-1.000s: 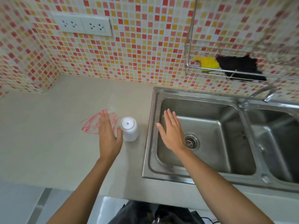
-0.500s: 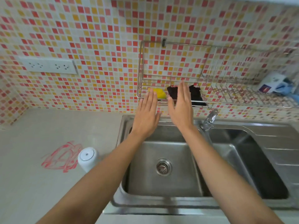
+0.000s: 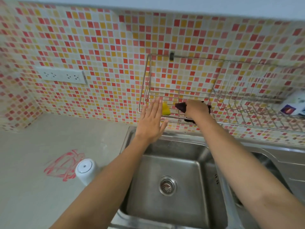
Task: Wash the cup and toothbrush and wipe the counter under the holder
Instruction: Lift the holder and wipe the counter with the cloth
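The right hand (image 3: 196, 109) reaches into the wire rack (image 3: 181, 90) on the tiled wall and closes on a dark cloth (image 3: 180, 106) lying at the rack's left end, just beside a yellow sponge (image 3: 165, 109). The left hand (image 3: 151, 121) hovers flat and open, holding nothing, before the rack's left front corner. The white cup (image 3: 85, 171) stands upside down on the counter (image 3: 33, 162) near the sink's (image 3: 173, 162) left rim, beside red scribbles (image 3: 62, 164).

Grey counter (image 3: 41, 187) bears an upturned white cup (image 3: 85, 171) (beside red scribbles (image 3: 63, 164)).
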`<action>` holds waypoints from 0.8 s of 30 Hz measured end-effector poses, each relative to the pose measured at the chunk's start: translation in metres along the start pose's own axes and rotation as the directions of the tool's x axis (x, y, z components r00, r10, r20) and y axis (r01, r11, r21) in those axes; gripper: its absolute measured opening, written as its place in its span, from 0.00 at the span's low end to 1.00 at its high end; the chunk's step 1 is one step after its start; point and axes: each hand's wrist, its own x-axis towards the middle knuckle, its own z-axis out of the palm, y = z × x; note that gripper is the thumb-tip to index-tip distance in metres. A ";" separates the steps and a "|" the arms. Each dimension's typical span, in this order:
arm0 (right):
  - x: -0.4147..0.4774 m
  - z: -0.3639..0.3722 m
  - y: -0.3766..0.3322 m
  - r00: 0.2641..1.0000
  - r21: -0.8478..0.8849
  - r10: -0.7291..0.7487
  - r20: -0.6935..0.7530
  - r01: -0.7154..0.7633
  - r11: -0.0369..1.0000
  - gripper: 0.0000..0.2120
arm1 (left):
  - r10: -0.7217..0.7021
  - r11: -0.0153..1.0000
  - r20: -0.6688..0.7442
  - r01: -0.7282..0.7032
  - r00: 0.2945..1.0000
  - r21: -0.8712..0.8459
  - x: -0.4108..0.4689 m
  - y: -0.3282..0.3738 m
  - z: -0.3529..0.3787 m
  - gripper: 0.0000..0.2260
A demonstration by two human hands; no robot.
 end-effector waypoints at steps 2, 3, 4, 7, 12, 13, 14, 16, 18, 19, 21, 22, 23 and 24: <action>0.000 0.000 0.005 1.000 0.026 -0.002 -0.027 0.003 1.000 0.20 | -0.006 1.000 0.007 0.006 1.000 0.006 -0.001 0.000 -0.001 0.33; -0.001 0.000 0.008 0.999 0.055 -0.011 -0.035 0.013 0.998 0.21 | -0.008 1.000 0.014 0.008 1.000 0.009 -0.001 0.000 -0.002 0.33; -0.002 0.002 0.012 0.999 0.088 -0.020 -0.046 0.024 0.996 0.20 | -0.010 1.000 0.025 0.010 1.000 0.010 -0.001 0.001 -0.003 0.34; -0.005 0.008 0.020 0.990 0.171 -0.012 -0.138 0.036 0.985 0.18 | -0.009 1.000 0.046 0.009 0.999 -0.007 -0.003 0.001 -0.008 0.34; -0.032 -0.011 0.008 0.904 0.297 -0.016 -0.427 0.157 0.942 0.17 | -0.012 0.967 -0.030 0.004 0.999 -0.253 -0.042 -0.015 -0.016 0.32; -0.044 -0.018 0.002 0.866 0.309 -0.029 -0.499 0.209 0.928 0.17 | -0.037 0.953 -0.066 0.015 0.997 -0.301 -0.056 -0.025 -0.016 0.32; -0.058 -0.024 -0.005 0.827 0.311 -0.037 -0.561 0.253 0.916 0.17 | -0.063 0.946 -0.090 0.030 0.994 -0.322 -0.072 -0.037 -0.014 0.32; -0.090 -0.029 -0.022 0.761 0.308 -0.050 -0.647 0.321 0.896 0.16 | -0.125 0.939 -0.092 0.087 0.988 -0.333 -0.103 -0.065 -0.004 0.31; -0.122 -0.020 -0.043 0.752 0.330 -0.078 -0.655 0.377 0.865 0.16 | -0.212 0.916 -0.051 0.181 0.976 -0.357 -0.134 -0.097 0.005 0.31; -0.136 -0.011 -0.049 0.763 0.337 -0.097 -0.640 0.391 0.856 0.15 | -0.251 0.902 -0.028 0.223 0.968 -0.368 -0.146 -0.107 0.008 0.31; -0.162 0.023 -0.074 0.809 0.361 -0.139 -0.571 0.399 0.843 0.13 | -0.315 0.874 0.029 0.302 0.949 -0.381 -0.176 -0.131 0.014 0.32; -0.173 0.046 -0.088 0.844 0.388 -0.154 -0.514 0.389 0.835 0.13 | -0.339 0.854 0.059 0.333 0.939 -0.400 -0.192 -0.142 0.019 0.33; -0.182 0.071 -0.103 0.881 0.425 -0.164 -0.443 0.368 0.827 0.13 | -0.357 0.829 0.089 0.359 0.930 -0.429 -0.207 -0.153 0.023 0.35; -0.188 0.096 -0.119 0.915 0.461 -0.166 -0.368 0.334 0.822 0.12 | -0.367 0.802 0.115 0.377 0.923 -0.464 -0.220 -0.162 0.027 0.37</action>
